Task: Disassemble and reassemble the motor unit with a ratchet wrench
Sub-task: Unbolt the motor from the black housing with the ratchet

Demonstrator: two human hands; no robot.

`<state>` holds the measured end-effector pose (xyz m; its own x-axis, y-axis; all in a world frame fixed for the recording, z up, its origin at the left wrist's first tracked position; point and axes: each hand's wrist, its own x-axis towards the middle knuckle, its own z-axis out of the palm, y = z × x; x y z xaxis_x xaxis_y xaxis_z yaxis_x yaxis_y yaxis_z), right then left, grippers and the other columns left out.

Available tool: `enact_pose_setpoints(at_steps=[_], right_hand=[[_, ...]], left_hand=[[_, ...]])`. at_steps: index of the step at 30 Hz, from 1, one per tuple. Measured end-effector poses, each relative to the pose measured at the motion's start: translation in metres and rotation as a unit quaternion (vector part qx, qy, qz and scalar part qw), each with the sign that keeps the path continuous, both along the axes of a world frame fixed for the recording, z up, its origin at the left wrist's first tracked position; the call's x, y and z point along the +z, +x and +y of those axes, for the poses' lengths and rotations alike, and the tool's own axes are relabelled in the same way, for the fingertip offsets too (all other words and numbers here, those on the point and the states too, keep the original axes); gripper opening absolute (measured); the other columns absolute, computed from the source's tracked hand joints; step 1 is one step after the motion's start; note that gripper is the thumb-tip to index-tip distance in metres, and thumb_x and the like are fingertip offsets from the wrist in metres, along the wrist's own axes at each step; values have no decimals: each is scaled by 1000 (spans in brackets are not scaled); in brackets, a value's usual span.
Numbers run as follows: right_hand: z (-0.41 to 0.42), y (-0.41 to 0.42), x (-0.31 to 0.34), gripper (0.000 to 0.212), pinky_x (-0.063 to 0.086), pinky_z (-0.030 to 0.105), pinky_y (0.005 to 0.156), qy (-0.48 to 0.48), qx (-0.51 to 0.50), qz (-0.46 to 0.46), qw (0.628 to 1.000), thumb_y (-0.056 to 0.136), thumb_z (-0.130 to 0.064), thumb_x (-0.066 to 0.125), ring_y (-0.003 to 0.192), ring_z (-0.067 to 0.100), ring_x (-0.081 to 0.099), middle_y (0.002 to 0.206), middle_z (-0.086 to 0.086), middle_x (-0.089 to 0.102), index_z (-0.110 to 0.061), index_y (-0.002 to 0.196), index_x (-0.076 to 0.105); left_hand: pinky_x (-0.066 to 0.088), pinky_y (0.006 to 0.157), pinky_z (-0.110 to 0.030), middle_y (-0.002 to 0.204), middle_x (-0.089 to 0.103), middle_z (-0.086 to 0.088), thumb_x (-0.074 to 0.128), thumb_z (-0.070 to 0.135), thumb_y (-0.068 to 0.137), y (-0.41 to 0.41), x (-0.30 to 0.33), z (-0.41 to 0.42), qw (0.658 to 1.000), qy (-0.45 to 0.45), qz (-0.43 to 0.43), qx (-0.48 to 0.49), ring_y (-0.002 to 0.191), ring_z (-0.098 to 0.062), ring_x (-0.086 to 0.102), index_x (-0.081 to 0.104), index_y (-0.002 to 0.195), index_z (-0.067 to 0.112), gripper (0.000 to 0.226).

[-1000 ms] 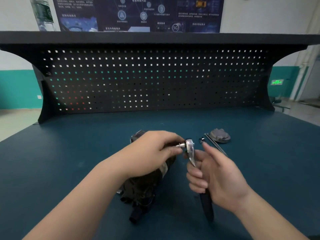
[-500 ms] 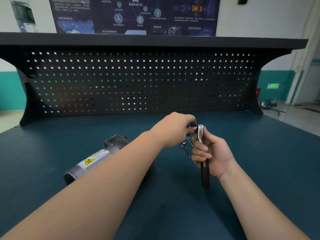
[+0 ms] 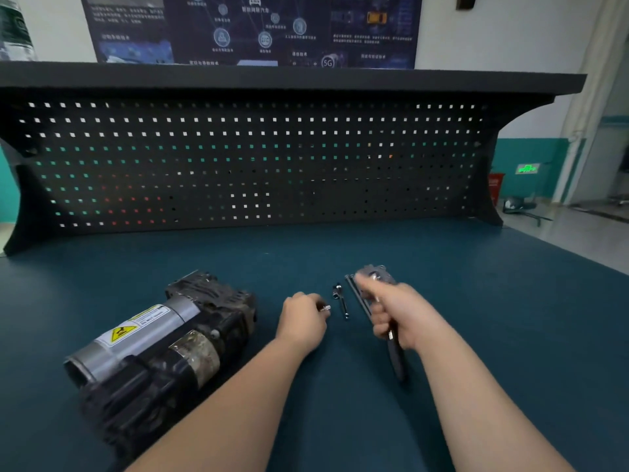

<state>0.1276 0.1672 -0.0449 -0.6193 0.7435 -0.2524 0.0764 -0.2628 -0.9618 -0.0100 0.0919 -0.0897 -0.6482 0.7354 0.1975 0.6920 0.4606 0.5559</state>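
Observation:
The motor unit (image 3: 160, 345), black and silver with a yellow warning label, lies on its side at the left of the blue bench. My left hand (image 3: 301, 320) pinches a small silver socket (image 3: 324, 308) just right of the motor. My right hand (image 3: 396, 310) grips the ratchet wrench (image 3: 396, 356), whose black handle points toward me; its head is blurred near my fingers. Between my hands lies a silver extension bar (image 3: 341, 300). A grey metal cover (image 3: 379, 273) and long dark bolts (image 3: 355, 294) lie just beyond my right hand.
A black pegboard (image 3: 252, 165) with a shelf on top closes off the back of the bench (image 3: 510, 301). The bench's right edge drops to the room floor at the far right.
My hands have come apart: the left drew the socket off the wrench head and lowered toward the bench, the right swung the wrench rightward. The view shifted, showing the whole motor.

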Motion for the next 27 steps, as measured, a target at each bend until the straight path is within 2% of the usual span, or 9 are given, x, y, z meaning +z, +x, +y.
enact_pose_setpoints(at_steps=[4,7,9,12,15,17,20,23,27], right_hand=[[8,-45,4,15,37,17,39,266,29,-310,912,86,-18,65,47,19,56,51,5,53,-7,77,57],[18,-76,10,34,51,26,68,406,48,-531,742,88,-24,64,114,17,56,102,-1,61,-19,122,59],[26,-89,9,37,50,27,83,427,85,-596,674,88,-37,65,122,15,50,131,-5,54,-26,122,59],[32,-99,6,24,48,24,65,354,146,-576,722,94,-31,58,80,17,61,115,-2,66,-18,74,63],[27,-87,3,30,48,25,60,366,68,-479,795,89,-25,62,68,21,57,89,7,66,-14,64,50],[16,-72,6,26,35,22,43,368,-56,-369,852,82,-23,62,50,17,49,66,5,60,-11,62,49],[-13,-54,18,23,27,19,37,213,-98,-73,969,81,-13,57,31,12,38,46,3,55,-7,60,50],[-46,-35,24,23,23,20,36,129,-89,120,980,87,-6,51,31,12,36,46,5,52,-7,65,47],[-73,-20,28,13,29,16,36,169,-37,193,966,92,-3,48,32,14,40,50,7,59,-7,80,49]], left_hand=[[41,95,-33,113,56,-8,51,27,97,2,-9,-2,999,16,32,1,115,-25,45,68,111,15,25],[42,92,-34,112,54,-6,48,26,99,2,-12,-2,999,33,22,8,115,-22,43,67,109,14,25],[43,91,-34,113,53,-5,46,26,99,0,-12,-1,999,39,16,17,115,-22,43,65,108,13,25],[44,85,-34,110,53,-5,45,25,99,1,-10,-2,997,64,-5,32,110,-22,46,62,104,13,22],[46,80,-34,105,59,-3,45,23,98,2,-7,-4,990,123,-56,49,101,-24,54,58,102,16,15],[44,74,-30,101,63,-2,45,22,98,4,-2,-8,980,158,-107,59,92,-23,57,53,100,19,8],[40,69,-26,95,64,-2,50,17,97,13,9,-18,960,214,-163,79,88,-24,59,48,95,18,3],[41,67,-25,86,63,2,58,13,93,28,20,-37,932,283,-212,72,82,-21,59,50,90,15,8],[44,60,-16,78,66,5,65,16,88,51,33,-77,929,306,-206,18,72,-9,62,48,80,27,21]])
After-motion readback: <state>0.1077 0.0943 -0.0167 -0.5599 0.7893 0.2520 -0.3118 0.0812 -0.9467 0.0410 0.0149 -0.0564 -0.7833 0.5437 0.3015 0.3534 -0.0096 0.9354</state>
